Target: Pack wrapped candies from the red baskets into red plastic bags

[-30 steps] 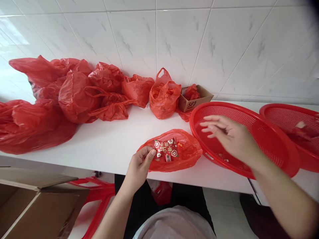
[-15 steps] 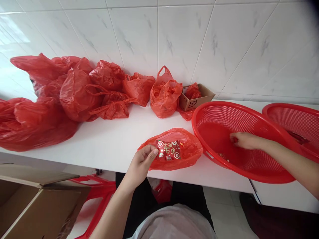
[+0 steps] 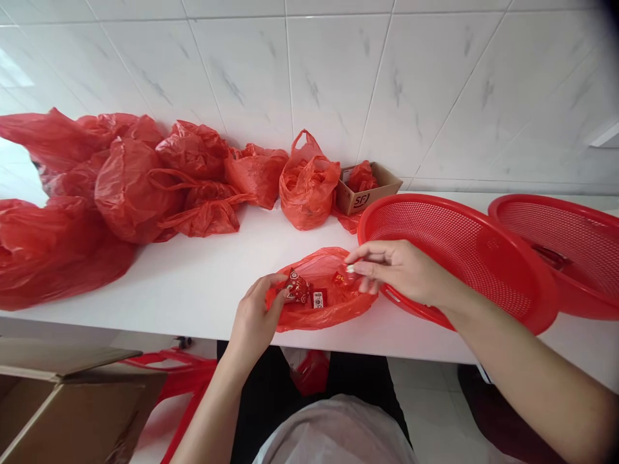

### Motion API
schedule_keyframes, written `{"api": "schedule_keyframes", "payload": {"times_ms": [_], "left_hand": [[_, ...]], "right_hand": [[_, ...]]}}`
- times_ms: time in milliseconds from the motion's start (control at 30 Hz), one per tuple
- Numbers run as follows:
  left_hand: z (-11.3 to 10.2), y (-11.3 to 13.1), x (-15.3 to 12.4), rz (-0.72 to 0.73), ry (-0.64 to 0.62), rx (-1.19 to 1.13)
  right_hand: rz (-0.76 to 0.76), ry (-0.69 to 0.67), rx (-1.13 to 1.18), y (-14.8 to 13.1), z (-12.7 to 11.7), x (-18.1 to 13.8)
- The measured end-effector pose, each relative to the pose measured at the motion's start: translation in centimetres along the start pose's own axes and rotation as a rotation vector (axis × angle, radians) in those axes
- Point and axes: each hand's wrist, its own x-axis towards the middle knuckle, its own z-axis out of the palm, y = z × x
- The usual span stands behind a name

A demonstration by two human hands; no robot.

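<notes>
An open red plastic bag [image 3: 333, 316] lies on the white table in front of me. At its left end my left hand [image 3: 256, 316] pinches a dark red printed snack packet [image 3: 298, 288] between thumb and fingers. Inside the bag lie a small red packet with a white label [image 3: 318, 299] and another red wrapper with yellow print [image 3: 340, 279]. Over the bag's right end is my right hand [image 3: 399, 270], its fingertips closed on a small white-and-red piece [image 3: 351, 268], too small to name. Beside that hand stands a red perforated plastic basket [image 3: 483, 270].
A second red basket [image 3: 580, 238] holds a dark red item. Along the wall stand a small cardboard box [image 3: 387, 185], a handled red bag [image 3: 309, 200] and several filled red bags [image 3: 135, 187]. Below the table at left are a large open carton [image 3: 87, 412] and a red stool [image 3: 186, 380].
My right hand has come out of the nearer basket, leftward to over the bag, holding a small piece. The left hand's packet has tilted and shifted toward the bag's left end.
</notes>
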Motion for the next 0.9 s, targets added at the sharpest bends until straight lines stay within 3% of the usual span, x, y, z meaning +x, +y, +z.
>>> {"api": "schedule_keyframes", "payload": {"times_ms": [167,400,667,833,900], "left_hand": [[-0.3,1.7,-1.4,-0.016,-0.132,-0.283],[0.3,2.3,-1.6,-0.042,-0.212,-0.572],[0.7,2.3,-1.5,-0.02,-0.162,-0.468],[0.0,1.6,-1.3,0.033,0.038,-0.305],[-0.5,0.8,-1.2,0.038,0.11,-0.262]], "right_hand": [[-0.075,-0.153,0.246,0.7,3.2,0.7],[-0.023,-0.153,0.233,0.4,4.6,0.4],[-0.065,-0.11,0.055,1.6,4.9,0.2],[-0.248,0.076,-0.365,2.4,4.9,0.0],[-0.251,0.095,-0.469,2.3,4.5,-0.4]]}}
